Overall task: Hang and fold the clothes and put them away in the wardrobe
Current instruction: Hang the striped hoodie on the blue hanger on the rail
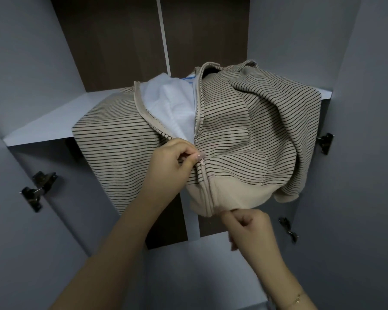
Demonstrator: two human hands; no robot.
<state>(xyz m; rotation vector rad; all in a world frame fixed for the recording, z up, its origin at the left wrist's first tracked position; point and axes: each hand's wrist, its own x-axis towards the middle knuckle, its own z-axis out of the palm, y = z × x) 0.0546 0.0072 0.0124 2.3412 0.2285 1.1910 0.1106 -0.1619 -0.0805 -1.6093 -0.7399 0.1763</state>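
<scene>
A beige zip jacket with thin black stripes (pixel 233 130) lies on a wardrobe shelf (pixel 43 124), its lower half hanging over the front edge. The zip is partly open and white lining (pixel 173 104) shows inside. My left hand (pixel 175 162) pinches the zip pull (pixel 201 162) at the middle of the jacket's front. My right hand (pixel 249 227) pinches the plain beige hem (pixel 233 195) just below the zip's bottom end. A sleeve (pixel 300 130) is bunched at the right side.
The wardrobe has grey side walls and a dark brown back panel (pixel 112 41) with a white vertical divider (pixel 164 34). Metal door hinges sit at left (pixel 37 189) and right (pixel 325 142). A lower shelf (pixel 199 265) lies under my hands.
</scene>
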